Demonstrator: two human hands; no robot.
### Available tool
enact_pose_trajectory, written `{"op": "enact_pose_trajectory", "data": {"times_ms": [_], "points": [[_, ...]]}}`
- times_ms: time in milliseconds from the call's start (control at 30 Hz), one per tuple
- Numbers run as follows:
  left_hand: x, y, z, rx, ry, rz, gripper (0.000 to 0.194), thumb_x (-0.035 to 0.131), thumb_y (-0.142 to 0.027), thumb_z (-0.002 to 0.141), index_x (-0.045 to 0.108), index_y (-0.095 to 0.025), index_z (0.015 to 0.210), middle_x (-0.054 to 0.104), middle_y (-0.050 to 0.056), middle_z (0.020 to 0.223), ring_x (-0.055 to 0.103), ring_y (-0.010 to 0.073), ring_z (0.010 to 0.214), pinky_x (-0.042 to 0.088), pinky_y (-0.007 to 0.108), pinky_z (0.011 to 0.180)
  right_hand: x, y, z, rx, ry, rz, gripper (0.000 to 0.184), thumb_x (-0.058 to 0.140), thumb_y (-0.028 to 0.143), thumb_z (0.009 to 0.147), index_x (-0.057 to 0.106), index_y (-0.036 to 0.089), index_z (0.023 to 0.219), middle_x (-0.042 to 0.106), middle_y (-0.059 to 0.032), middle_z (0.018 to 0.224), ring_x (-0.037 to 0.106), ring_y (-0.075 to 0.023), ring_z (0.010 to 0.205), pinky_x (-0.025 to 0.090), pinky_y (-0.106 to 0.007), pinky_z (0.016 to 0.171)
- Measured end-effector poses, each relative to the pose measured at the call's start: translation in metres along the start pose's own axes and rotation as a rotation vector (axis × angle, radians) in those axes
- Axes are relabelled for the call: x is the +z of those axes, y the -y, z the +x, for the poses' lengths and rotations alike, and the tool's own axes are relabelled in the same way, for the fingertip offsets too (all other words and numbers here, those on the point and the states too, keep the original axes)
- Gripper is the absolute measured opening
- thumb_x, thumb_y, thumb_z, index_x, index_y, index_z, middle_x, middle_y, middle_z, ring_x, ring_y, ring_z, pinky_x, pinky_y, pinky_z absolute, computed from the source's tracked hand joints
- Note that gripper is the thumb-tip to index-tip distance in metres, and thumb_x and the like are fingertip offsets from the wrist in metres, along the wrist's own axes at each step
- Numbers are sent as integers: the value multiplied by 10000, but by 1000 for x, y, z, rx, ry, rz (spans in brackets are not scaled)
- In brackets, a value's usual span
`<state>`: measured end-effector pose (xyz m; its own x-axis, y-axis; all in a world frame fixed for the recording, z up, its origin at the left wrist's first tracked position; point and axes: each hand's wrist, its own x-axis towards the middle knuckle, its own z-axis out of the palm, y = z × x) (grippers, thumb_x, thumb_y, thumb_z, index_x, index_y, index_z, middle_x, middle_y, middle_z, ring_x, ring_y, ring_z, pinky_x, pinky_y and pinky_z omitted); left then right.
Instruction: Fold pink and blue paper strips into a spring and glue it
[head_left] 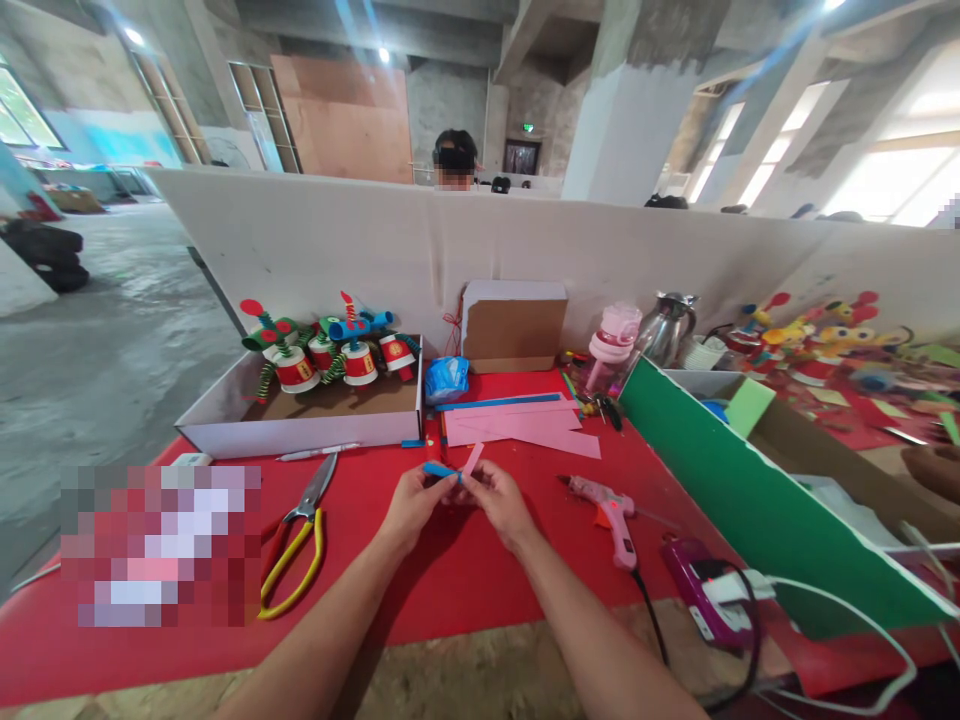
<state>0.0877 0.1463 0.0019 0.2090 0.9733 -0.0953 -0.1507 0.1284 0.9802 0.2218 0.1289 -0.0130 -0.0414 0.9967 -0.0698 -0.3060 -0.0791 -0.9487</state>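
Note:
Over the red tabletop my two hands meet at the centre of the head view. My left hand point(420, 505) is closed, pinching a blue paper strip point(437, 469) that points left. Closed beside it, my right hand point(491, 495) grips a pink paper strip point(472, 460) that sticks upward. The two strips come together between my fingertips; the join itself is mostly hidden. Beyond my hands lie pink paper sheets point(517, 425) with a long blue strip point(499, 402) across them. A pink glue gun point(611, 515) rests right of my right hand, and scissors point(304, 525) with red and yellow handles lie to the left.
At back left a white box point(300, 437) holds several paper-cup figures point(358, 362). A green-sided box point(712, 500) borders the right, near a purple power strip point(709, 595) with cables. A pink bottle point(611, 345) and a metal jug point(670, 330) stand behind. A white partition point(337, 240) closes the far side.

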Motion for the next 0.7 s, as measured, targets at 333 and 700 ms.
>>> {"op": "enact_pose_trajectory", "data": {"times_ms": [333, 700], "points": [[-1, -3, 0, -1, -9, 7, 259, 750, -384, 565, 610, -166, 550, 566, -5, 497, 494, 116, 501, 393, 251, 535, 0, -2, 4, -41, 32, -49, 349, 742, 471, 610, 584, 206, 773, 637, 31, 661, 615, -129, 565, 512, -289, 644], [-3, -1, 2, 28, 10, -31, 254, 738, -379, 582, 618, -155, 570, 566, -9, 491, 475, 103, 480, 375, 238, 516, 1, -1, 2, 26, -32, -17, 404, 793, 448, 540, 555, 174, 718, 636, 29, 617, 617, -120, 538, 526, -280, 617]]}}
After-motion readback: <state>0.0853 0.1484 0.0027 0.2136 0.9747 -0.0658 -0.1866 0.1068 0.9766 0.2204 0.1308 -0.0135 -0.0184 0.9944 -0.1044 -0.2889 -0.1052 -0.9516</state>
